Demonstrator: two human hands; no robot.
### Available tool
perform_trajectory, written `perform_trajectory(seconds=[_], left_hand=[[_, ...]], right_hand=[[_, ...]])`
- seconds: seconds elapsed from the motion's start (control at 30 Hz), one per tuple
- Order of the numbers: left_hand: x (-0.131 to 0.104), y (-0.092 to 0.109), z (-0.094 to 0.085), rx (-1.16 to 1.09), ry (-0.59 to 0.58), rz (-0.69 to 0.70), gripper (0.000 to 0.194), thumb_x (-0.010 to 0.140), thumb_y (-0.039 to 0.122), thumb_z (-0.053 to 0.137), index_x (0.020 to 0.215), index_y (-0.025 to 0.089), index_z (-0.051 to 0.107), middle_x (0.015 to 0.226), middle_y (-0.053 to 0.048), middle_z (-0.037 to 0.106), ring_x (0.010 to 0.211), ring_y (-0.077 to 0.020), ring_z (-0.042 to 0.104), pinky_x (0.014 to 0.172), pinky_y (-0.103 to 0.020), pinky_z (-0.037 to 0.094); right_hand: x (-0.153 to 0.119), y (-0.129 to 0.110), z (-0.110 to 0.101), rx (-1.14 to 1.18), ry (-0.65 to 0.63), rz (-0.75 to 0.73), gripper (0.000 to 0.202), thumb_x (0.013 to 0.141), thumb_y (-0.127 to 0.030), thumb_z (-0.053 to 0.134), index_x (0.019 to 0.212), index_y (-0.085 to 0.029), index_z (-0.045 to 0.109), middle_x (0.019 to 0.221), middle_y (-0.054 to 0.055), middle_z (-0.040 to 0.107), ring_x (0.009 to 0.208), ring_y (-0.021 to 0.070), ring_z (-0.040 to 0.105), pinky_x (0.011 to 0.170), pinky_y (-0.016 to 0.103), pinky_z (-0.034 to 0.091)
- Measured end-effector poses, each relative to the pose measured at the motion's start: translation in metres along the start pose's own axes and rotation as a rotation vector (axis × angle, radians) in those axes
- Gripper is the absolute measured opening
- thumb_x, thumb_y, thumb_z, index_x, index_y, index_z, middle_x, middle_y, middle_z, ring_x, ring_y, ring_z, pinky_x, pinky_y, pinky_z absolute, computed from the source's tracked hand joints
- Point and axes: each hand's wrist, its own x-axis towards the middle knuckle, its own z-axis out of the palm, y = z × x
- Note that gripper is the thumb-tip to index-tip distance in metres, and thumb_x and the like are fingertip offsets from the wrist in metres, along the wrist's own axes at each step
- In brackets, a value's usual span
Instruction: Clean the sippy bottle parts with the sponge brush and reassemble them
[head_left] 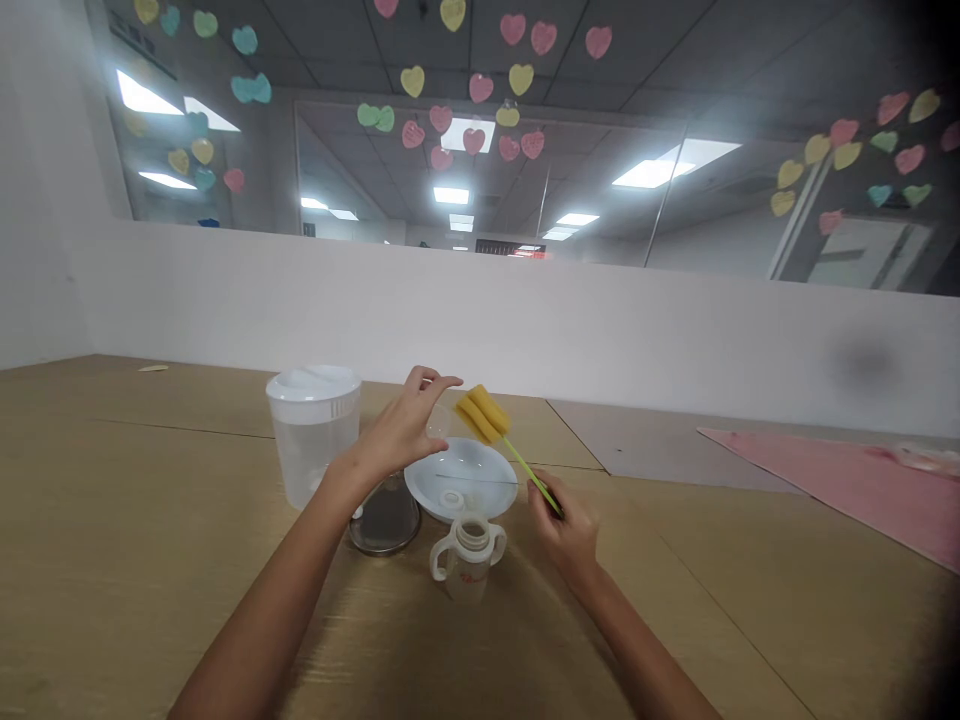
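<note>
My right hand [566, 525] is closed around the green handle of a bottle brush with a yellow sponge head [483, 413]. The sponge points up and left, above a white bowl [499, 490]. My left hand [409, 425] is raised left of the sponge, thumb and fingers spread apart. A faint clear rounded piece [438, 424] shows between them; whether the hand touches it, I cannot tell. In front of the bowl stands a baby bottle [468, 575] with two white handles, its mouth uncovered. A small white ring-shaped part [451, 498] lies in the bowl.
Left of the bowl is a dark round tray or lid [385, 517] with a metallic rim. Behind it stands a translucent white lidded bucket [311, 440]. A pink sheet [900, 490] lies at the right of the wooden table [675, 620]. A white wall [600, 340] runs along the back.
</note>
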Motion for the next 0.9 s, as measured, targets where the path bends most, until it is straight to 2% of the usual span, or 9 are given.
perform_trajectory(seconds=[0.13, 0.23, 0.37, 0.5, 0.63, 0.8, 0.9], left_hand=[[0.0, -0.001, 0.003, 0.001, -0.065, 0.045, 0.086, 0.062, 0.01, 0.068, 0.136, 0.033, 0.031, 0.135, -0.008, 0.031, 0.115, -0.0263, 0.048, 0.09, -0.042, 0.049], [0.0, 0.0, 0.001, -0.007, -0.072, 0.052, 0.089, 0.06, 0.011, 0.07, 0.136, 0.035, 0.031, 0.143, -0.007, 0.024, 0.117, -0.0276, 0.046, 0.091, -0.044, 0.049], [-0.001, 0.004, -0.01, -0.148, -0.064, 0.065, 0.079, 0.061, 0.02, 0.076, 0.13, 0.036, 0.043, 0.144, -0.006, 0.024, 0.118, -0.0265, 0.046, 0.093, -0.043, 0.05], [-0.003, 0.005, -0.02, -0.299, -0.021, 0.022, 0.07, 0.059, 0.03, 0.08, 0.123, 0.034, 0.052, 0.142, -0.005, 0.028, 0.117, -0.0257, 0.049, 0.089, -0.041, 0.052], [-0.002, 0.002, -0.018, -0.412, 0.009, 0.003, 0.069, 0.056, 0.033, 0.082, 0.12, 0.032, 0.055, 0.141, -0.006, 0.03, 0.116, -0.026, 0.05, 0.091, -0.042, 0.052], [0.006, -0.004, -0.002, -0.638, 0.055, -0.055, 0.06, 0.054, 0.032, 0.083, 0.108, 0.023, 0.059, 0.129, -0.008, 0.043, 0.109, -0.024, 0.054, 0.083, -0.036, 0.055], [0.011, -0.006, 0.008, -0.769, 0.165, -0.15, 0.042, 0.064, 0.039, 0.075, 0.097, 0.016, 0.06, 0.098, -0.005, 0.059, 0.088, -0.0177, 0.061, 0.072, -0.029, 0.055]], right_hand=[[-0.001, -0.001, 0.0, 0.009, -0.013, -0.158, 0.02, 0.086, -0.019, 0.051, 0.094, -0.018, 0.069, 0.076, 0.005, 0.073, 0.06, 0.0127, 0.066, 0.057, 0.02, 0.051], [-0.001, 0.002, 0.001, -0.022, -0.022, -0.233, 0.022, 0.086, -0.017, 0.051, 0.1, -0.017, 0.069, 0.062, 0.001, 0.068, 0.047, 0.0095, 0.059, 0.05, 0.021, 0.046], [-0.001, 0.008, 0.002, -0.062, -0.022, -0.305, 0.024, 0.087, -0.015, 0.051, 0.105, -0.016, 0.067, 0.049, -0.003, 0.057, 0.042, 0.0079, 0.051, 0.048, 0.021, 0.039], [-0.002, 0.01, -0.001, -0.082, -0.034, -0.36, 0.025, 0.087, -0.014, 0.052, 0.107, -0.016, 0.066, 0.048, -0.003, 0.056, 0.043, 0.0083, 0.05, 0.048, 0.022, 0.037], [-0.003, 0.01, -0.002, -0.076, -0.055, -0.442, 0.026, 0.085, -0.012, 0.053, 0.109, -0.015, 0.064, 0.051, -0.002, 0.058, 0.044, 0.0083, 0.049, 0.049, 0.022, 0.037], [-0.002, 0.01, -0.004, -0.053, -0.017, -0.468, 0.028, 0.084, -0.009, 0.054, 0.11, -0.014, 0.063, 0.051, -0.002, 0.056, 0.044, 0.0088, 0.048, 0.048, 0.023, 0.036], [-0.002, 0.009, -0.004, -0.043, -0.028, -0.494, 0.031, 0.084, -0.008, 0.054, 0.113, -0.013, 0.06, 0.053, -0.003, 0.056, 0.045, 0.0084, 0.048, 0.049, 0.023, 0.036]])
